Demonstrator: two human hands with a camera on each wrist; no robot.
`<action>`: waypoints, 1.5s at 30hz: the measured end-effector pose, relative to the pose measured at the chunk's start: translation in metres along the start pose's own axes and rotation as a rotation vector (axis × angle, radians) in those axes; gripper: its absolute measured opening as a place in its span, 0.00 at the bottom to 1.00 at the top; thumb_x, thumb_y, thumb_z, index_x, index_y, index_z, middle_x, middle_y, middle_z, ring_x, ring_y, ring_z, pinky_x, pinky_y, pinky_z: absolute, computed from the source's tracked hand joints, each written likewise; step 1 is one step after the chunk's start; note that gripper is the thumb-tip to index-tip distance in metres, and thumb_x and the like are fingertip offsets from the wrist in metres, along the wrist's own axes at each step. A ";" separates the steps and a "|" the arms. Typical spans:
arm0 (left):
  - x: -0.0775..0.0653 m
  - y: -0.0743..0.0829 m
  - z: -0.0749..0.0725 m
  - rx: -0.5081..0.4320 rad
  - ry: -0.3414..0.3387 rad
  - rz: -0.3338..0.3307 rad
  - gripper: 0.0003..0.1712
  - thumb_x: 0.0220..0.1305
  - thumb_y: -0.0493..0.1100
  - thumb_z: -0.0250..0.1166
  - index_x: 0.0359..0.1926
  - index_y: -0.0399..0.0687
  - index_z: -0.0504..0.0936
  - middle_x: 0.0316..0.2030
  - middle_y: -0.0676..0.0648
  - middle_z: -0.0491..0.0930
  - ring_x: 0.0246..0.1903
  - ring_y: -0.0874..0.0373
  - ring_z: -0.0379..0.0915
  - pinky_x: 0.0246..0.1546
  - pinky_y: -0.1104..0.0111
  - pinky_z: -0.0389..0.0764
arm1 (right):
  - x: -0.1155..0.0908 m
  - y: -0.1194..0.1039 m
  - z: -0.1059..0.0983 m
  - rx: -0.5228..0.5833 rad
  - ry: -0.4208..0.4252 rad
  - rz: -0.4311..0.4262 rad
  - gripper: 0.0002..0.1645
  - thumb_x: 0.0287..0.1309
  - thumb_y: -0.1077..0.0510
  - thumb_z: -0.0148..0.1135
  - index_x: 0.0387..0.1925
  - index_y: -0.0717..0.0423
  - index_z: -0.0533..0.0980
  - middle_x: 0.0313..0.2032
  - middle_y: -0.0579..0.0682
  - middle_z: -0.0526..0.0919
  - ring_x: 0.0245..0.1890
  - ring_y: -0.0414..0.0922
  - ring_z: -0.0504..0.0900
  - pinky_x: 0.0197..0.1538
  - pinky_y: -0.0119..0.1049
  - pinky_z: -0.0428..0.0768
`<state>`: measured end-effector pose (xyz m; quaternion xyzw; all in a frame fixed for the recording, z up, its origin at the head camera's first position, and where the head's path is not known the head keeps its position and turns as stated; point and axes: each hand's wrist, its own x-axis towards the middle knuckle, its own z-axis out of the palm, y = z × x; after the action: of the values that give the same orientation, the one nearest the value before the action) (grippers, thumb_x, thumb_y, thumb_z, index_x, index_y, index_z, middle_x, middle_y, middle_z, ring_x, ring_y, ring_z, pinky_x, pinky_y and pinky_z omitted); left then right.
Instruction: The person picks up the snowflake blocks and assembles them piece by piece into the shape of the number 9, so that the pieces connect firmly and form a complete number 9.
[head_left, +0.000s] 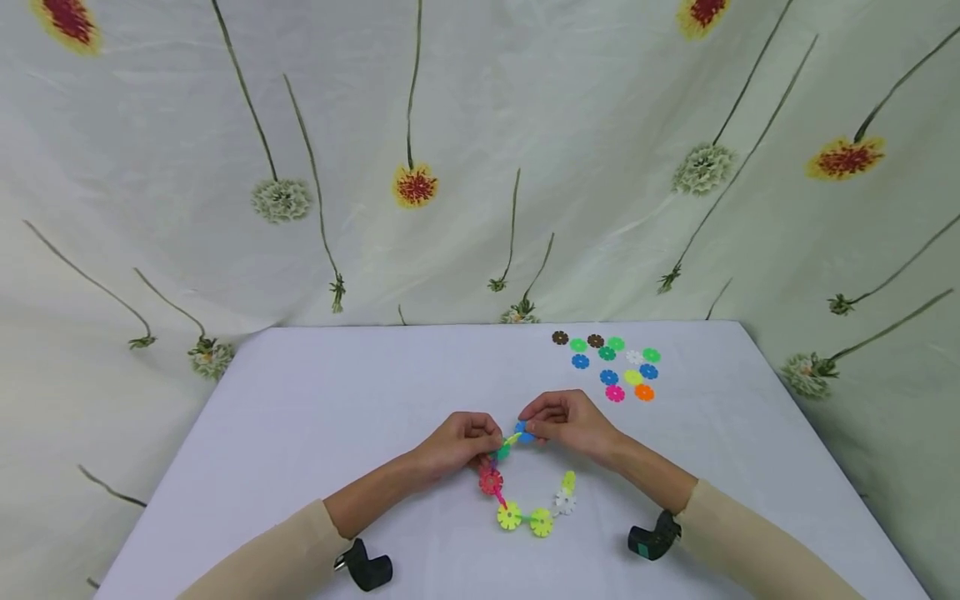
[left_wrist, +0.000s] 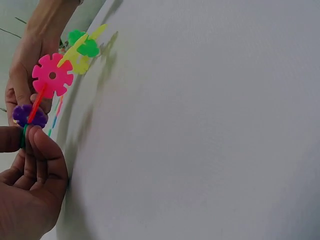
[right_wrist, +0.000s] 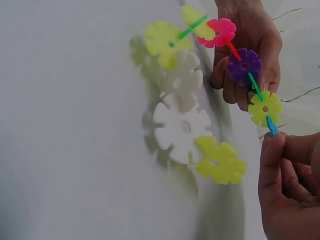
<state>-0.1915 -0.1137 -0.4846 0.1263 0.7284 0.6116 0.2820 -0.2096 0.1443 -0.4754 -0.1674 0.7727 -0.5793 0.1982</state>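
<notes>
The left hand [head_left: 456, 442] pinches the chain's green disc [head_left: 503, 452], probably to steady that stretch. The chain of notched discs [head_left: 508, 517] curves between the hands, then towards the person (its yellow tip [head_left: 569, 481] lies free). The right hand [head_left: 573, 423] pinches the blue end disc [head_left: 522, 431], seemingly for control; beyond it lie loose discs [head_left: 609, 377], apparently within reach.

A pale cloth [head_left: 585, 125] printed with long-stemmed flowers [head_left: 416, 185] hangs behind a white table [head_left: 360, 383] in soft light.
</notes>
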 end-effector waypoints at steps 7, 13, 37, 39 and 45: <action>0.003 0.006 0.001 0.057 -0.018 0.018 0.12 0.78 0.45 0.64 0.46 0.38 0.81 0.28 0.53 0.81 0.28 0.60 0.78 0.36 0.72 0.85 | -0.003 -0.003 -0.007 0.052 -0.023 -0.016 0.19 0.70 0.59 0.71 0.57 0.66 0.79 0.45 0.68 0.90 0.36 0.48 0.90 0.48 0.33 0.90; 0.010 0.009 0.005 0.087 0.015 0.045 0.14 0.78 0.47 0.64 0.49 0.39 0.82 0.29 0.54 0.80 0.30 0.62 0.75 0.37 0.73 0.81 | -0.002 -0.002 -0.007 0.135 -0.030 -0.027 0.19 0.70 0.60 0.71 0.55 0.66 0.76 0.44 0.69 0.90 0.35 0.46 0.91 0.49 0.37 0.91; 0.011 0.006 0.004 0.080 0.049 0.036 0.14 0.77 0.45 0.63 0.50 0.36 0.84 0.35 0.54 0.82 0.36 0.59 0.74 0.41 0.74 0.78 | 0.042 0.015 -0.059 -0.361 0.267 -0.074 0.11 0.70 0.56 0.71 0.49 0.57 0.82 0.42 0.54 0.88 0.41 0.47 0.83 0.48 0.34 0.82; 0.010 0.006 0.005 0.078 0.048 0.035 0.14 0.77 0.45 0.63 0.49 0.36 0.84 0.35 0.54 0.81 0.36 0.59 0.74 0.40 0.74 0.78 | 0.052 0.017 -0.064 -0.428 0.323 -0.080 0.10 0.70 0.56 0.70 0.48 0.56 0.83 0.43 0.54 0.88 0.42 0.47 0.83 0.49 0.37 0.81; 0.010 0.006 0.006 0.072 0.044 0.041 0.14 0.76 0.44 0.62 0.48 0.36 0.83 0.33 0.54 0.79 0.35 0.60 0.72 0.39 0.74 0.77 | 0.079 0.019 -0.079 -0.549 0.439 -0.059 0.09 0.71 0.56 0.69 0.46 0.56 0.82 0.44 0.55 0.88 0.47 0.52 0.82 0.61 0.48 0.78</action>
<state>-0.1971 -0.1021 -0.4822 0.1378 0.7532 0.5932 0.2485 -0.3181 0.1762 -0.4828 -0.1081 0.9186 -0.3777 -0.0419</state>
